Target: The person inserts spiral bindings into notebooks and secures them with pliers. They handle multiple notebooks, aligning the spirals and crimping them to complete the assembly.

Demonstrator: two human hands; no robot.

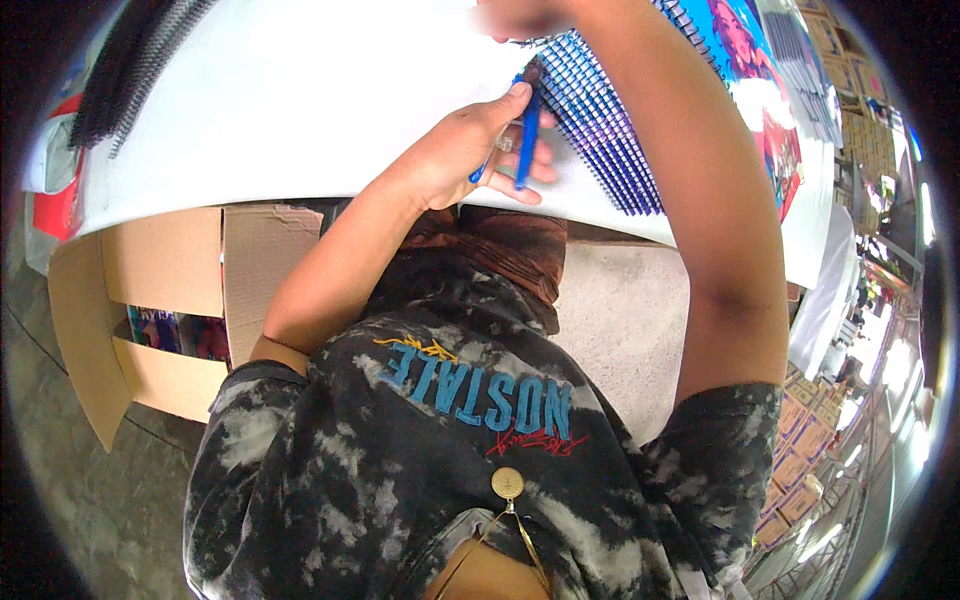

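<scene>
My left hand (465, 145) is closed loosely around blue-handled pliers (528, 140), with the thumb on top and the other fingers below the handles. The pliers' dark jaws point away from me, toward the far end of a row of spiral-bound notebooks (610, 135). Their metal coils lie overlapped in a slanting band on the white table (300, 110). At the top edge my right hand (530, 18) is over the far end of the coils. It is blurred and partly cut off, so its fingers and anything in them cannot be made out.
Black spiral coils (130, 75) lie in a bundle at the table's far left. Colourful notebook covers (745, 45) show at the right. An open cardboard box (160, 265) with printed items inside stands below the table's left edge. Stacked cartons (800, 440) are farther right.
</scene>
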